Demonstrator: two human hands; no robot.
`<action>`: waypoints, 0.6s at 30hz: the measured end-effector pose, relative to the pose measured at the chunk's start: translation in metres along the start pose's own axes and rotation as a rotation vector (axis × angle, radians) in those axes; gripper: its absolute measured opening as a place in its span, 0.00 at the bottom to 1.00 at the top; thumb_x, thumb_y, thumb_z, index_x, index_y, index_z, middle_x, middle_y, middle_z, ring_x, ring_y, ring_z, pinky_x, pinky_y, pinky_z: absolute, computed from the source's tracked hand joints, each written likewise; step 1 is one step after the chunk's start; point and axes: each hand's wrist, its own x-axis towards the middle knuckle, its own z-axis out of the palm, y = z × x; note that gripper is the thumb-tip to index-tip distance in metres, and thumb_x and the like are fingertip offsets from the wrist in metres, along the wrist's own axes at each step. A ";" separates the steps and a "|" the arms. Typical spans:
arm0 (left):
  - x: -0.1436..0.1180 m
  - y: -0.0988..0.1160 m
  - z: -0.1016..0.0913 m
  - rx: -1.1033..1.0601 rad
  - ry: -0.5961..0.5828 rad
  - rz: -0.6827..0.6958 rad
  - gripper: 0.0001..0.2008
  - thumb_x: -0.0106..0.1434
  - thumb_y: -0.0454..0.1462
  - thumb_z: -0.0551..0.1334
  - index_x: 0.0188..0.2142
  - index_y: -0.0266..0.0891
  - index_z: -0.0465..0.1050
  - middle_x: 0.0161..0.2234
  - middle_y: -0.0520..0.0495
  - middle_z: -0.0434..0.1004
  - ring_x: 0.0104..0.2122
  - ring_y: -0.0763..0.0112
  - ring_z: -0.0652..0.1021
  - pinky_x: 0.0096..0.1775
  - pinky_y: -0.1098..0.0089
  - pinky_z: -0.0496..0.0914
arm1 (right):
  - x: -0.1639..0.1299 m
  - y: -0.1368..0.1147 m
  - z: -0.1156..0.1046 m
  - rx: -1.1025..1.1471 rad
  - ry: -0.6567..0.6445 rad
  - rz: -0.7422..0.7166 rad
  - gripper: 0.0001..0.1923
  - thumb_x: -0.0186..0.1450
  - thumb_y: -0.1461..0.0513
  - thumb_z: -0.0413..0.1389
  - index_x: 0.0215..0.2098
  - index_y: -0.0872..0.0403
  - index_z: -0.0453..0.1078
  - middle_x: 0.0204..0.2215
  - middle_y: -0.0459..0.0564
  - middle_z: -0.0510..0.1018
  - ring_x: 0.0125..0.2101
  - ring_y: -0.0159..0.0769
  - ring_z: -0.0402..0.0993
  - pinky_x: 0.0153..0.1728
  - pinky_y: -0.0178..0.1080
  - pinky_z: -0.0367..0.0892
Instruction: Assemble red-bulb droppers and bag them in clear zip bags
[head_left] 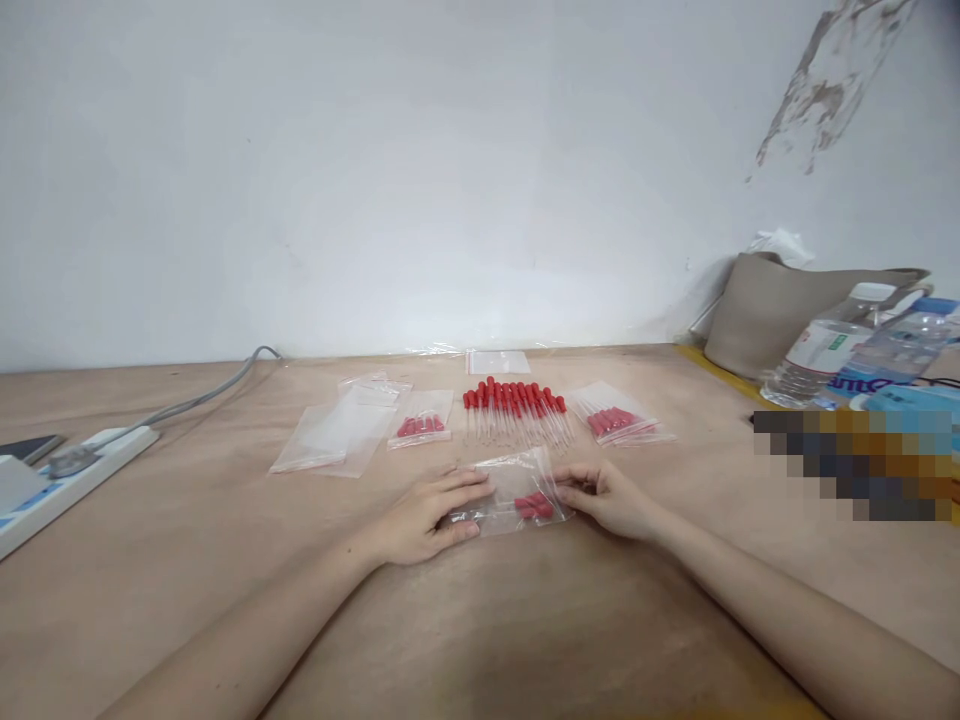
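A small clear plastic bag (516,488) with several red-bulbed droppers inside lies on the wooden table (525,620) between my hands. My left hand (427,515) presses flat on the bag's left end. My right hand (611,497) pinches its right edge with the fingertips. Just beyond, a row of loose red-topped glass droppers (515,405) is laid out side by side. Filled bags lie to either side of that row, one at the left (421,420) and one at the right (619,418).
Empty clear bags (337,435) are stacked at the left, and another lies by the wall (496,361). A white power strip (67,472) with a grey cable sits far left. A grey tote bag (772,310) and two water bottles (840,345) stand at the right.
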 end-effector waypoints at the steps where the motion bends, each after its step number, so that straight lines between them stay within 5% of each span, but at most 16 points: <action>1: 0.000 -0.001 0.000 -0.004 -0.008 0.002 0.21 0.62 0.44 0.53 0.55 0.48 0.58 0.58 0.48 0.56 0.56 0.63 0.59 0.56 0.57 0.51 | 0.001 0.000 -0.004 -0.019 0.010 0.010 0.15 0.55 0.55 0.55 0.37 0.54 0.72 0.33 0.48 0.77 0.32 0.35 0.72 0.34 0.37 0.66; 9: 0.001 -0.002 0.000 -0.021 -0.066 -0.028 0.20 0.63 0.45 0.51 0.55 0.49 0.59 0.59 0.48 0.52 0.58 0.64 0.56 0.57 0.58 0.50 | 0.057 -0.003 -0.060 -0.589 0.521 0.210 0.07 0.53 0.62 0.53 0.29 0.56 0.71 0.24 0.51 0.76 0.23 0.33 0.71 0.25 0.34 0.64; 13: 0.001 -0.002 -0.001 -0.049 -0.058 -0.021 0.20 0.63 0.45 0.52 0.54 0.48 0.59 0.59 0.47 0.53 0.58 0.63 0.57 0.57 0.58 0.49 | 0.095 -0.004 -0.073 -0.741 0.522 0.386 0.08 0.50 0.64 0.56 0.29 0.58 0.70 0.20 0.54 0.75 0.20 0.37 0.71 0.22 0.36 0.63; 18: 0.000 -0.003 -0.001 -0.021 -0.061 -0.027 0.18 0.65 0.42 0.48 0.55 0.48 0.59 0.59 0.49 0.54 0.58 0.64 0.56 0.57 0.58 0.49 | 0.127 0.003 -0.073 -0.740 0.490 0.408 0.05 0.45 0.68 0.58 0.16 0.57 0.66 0.12 0.53 0.69 0.19 0.42 0.71 0.21 0.38 0.64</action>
